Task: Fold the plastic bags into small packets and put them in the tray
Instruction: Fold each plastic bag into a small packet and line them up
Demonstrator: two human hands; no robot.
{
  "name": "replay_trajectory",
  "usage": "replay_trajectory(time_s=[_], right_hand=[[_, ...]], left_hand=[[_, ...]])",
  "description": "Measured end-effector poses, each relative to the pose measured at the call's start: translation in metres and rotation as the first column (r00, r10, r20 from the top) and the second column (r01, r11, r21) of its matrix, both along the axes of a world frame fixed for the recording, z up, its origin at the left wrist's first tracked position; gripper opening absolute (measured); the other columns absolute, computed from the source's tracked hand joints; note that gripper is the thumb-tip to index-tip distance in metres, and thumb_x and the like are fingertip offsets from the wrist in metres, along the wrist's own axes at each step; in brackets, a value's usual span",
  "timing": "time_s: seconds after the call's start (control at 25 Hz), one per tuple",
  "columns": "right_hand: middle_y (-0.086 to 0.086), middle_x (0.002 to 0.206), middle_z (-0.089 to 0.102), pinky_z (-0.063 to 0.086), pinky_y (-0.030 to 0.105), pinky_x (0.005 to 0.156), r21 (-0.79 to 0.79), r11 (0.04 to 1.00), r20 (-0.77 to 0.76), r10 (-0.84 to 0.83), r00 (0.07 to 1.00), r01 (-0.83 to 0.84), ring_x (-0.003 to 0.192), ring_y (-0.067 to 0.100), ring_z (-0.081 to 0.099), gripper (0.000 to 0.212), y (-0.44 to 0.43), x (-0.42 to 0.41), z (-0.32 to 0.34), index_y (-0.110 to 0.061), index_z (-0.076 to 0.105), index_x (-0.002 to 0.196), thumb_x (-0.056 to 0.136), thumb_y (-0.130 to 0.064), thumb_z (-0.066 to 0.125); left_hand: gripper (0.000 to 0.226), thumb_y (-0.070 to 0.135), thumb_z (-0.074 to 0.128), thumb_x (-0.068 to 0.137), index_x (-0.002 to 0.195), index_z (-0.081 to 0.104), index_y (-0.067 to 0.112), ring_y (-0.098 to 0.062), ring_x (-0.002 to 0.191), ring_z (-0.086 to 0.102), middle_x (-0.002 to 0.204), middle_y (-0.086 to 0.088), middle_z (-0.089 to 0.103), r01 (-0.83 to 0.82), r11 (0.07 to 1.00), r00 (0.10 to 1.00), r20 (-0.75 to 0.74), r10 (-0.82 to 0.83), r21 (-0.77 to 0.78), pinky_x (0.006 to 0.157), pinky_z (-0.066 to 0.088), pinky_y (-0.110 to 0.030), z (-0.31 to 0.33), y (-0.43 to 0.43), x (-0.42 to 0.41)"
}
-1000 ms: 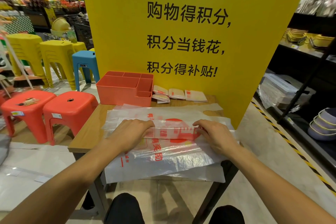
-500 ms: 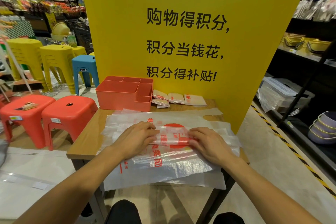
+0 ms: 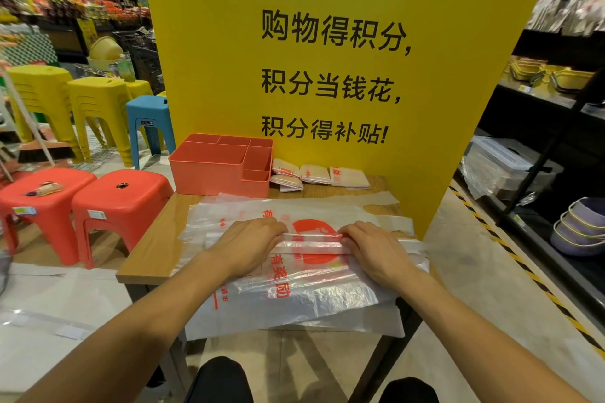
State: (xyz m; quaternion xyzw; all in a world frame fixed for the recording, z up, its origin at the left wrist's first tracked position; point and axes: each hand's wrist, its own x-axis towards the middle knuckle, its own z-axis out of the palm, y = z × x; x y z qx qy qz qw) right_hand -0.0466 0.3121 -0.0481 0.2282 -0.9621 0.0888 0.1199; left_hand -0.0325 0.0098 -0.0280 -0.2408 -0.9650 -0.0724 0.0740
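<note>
A clear plastic bag [image 3: 311,245] with red print lies folded into a long narrow strip on top of a stack of flat bags [image 3: 294,304] on the small wooden table [image 3: 154,245]. My left hand [image 3: 248,242] pinches the strip's left part, fingers curled over its edge. My right hand [image 3: 376,249] pinches the strip's right part the same way. The coral divided tray [image 3: 209,170] stands at the table's back left. Several folded bag packets [image 3: 316,173] lie beside it against the yellow board.
A yellow sign board [image 3: 327,75] stands right behind the table. Red stools [image 3: 114,203] are close on the left, yellow stools [image 3: 95,108] and a blue one [image 3: 149,118] further back. Dark shelving [image 3: 556,141] with bowls and bins runs along the right.
Both hands moved slightly away from me across the bag, and the fold between them became a narrower strip. The view tilted a little.
</note>
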Motion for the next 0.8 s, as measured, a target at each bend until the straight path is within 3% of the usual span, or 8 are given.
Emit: replay_trajectory(time_s=[0.24, 0.32, 0.44, 0.52, 0.64, 0.8], right_hand=[[0.000, 0.153, 0.053, 0.038, 0.038, 0.114, 0.053, 0.998, -0.011, -0.037, 0.999, 0.037, 0.136, 0.022, 0.051, 0.049, -0.012, 0.000, 0.001, -0.021, 0.045, 0.153, 0.108, -0.039, 0.044], [0.000, 0.163, 0.040, 0.024, 0.038, 0.125, 0.038, 0.998, 0.040, 0.040, 0.998, -0.041, 0.149, 0.020, 0.038, 0.055, -0.025, 0.010, 0.003, -0.021, 0.037, 0.158, 0.110, -0.048, 0.033], [0.001, 0.169, 0.025, 0.012, 0.038, 0.130, 0.085, 0.988, 0.125, 0.116, 0.985, -0.127, 0.157, 0.018, 0.021, 0.083, -0.039, 0.016, -0.006, -0.019, 0.025, 0.163, 0.099, -0.065, 0.000], [0.002, 0.171, 0.021, 0.009, 0.039, 0.130, 0.111, 0.986, 0.130, 0.112, 0.985, -0.126, 0.159, 0.018, 0.015, 0.090, -0.040, 0.012, -0.014, -0.019, 0.021, 0.164, 0.094, -0.067, -0.010], [0.001, 0.172, 0.017, 0.003, 0.036, 0.130, 0.115, 0.984, 0.147, 0.121, 0.982, -0.138, 0.159, 0.015, 0.008, 0.086, -0.038, 0.008, -0.017, -0.018, 0.018, 0.165, 0.098, -0.065, -0.007], [0.003, 0.173, 0.011, -0.002, 0.036, 0.130, 0.150, 0.977, 0.174, 0.124, 0.977, -0.151, 0.160, 0.015, 0.002, 0.083, -0.041, 0.007, -0.015, -0.015, 0.013, 0.165, 0.100, -0.064, -0.003]], left_hand=[[0.033, 0.033, 0.040, 0.109, 0.132, 0.064, 0.028, -0.025, 0.104, 0.060, 0.112, 0.000, 0.060, -0.093, 0.996, 0.995, 0.015, 0.094, -0.003, 0.084, 0.054, -0.041, -0.010, 0.006, -0.014], [0.032, 0.031, 0.041, 0.109, 0.130, 0.065, 0.026, -0.025, 0.102, 0.059, 0.108, -0.001, 0.057, -0.103, 0.995, 0.995, 0.000, 0.103, 0.009, 0.081, 0.054, -0.040, -0.015, 0.007, -0.015], [0.036, 0.029, 0.045, 0.109, 0.142, 0.059, 0.028, -0.027, 0.120, 0.056, 0.126, -0.004, 0.060, -0.127, 0.988, 0.992, 0.002, 0.127, 0.092, 0.093, 0.053, -0.042, -0.022, 0.006, -0.016], [0.041, 0.032, 0.043, 0.110, 0.149, 0.052, 0.029, -0.026, 0.130, 0.054, 0.140, -0.001, 0.058, -0.101, 0.990, 0.994, -0.021, 0.103, 0.099, 0.102, 0.050, -0.042, -0.023, 0.007, -0.015], [0.054, 0.046, 0.029, 0.111, 0.161, 0.033, 0.025, -0.021, 0.154, 0.030, 0.167, 0.000, 0.033, 0.014, 1.000, 1.000, 0.018, -0.014, 0.006, 0.125, 0.028, -0.040, -0.024, 0.018, -0.003], [0.072, 0.058, 0.012, 0.108, 0.166, 0.004, 0.018, -0.018, 0.160, -0.007, 0.173, -0.002, -0.003, 0.054, 0.986, 0.989, 0.145, -0.031, -0.158, 0.130, -0.003, -0.043, -0.028, 0.031, 0.012]])
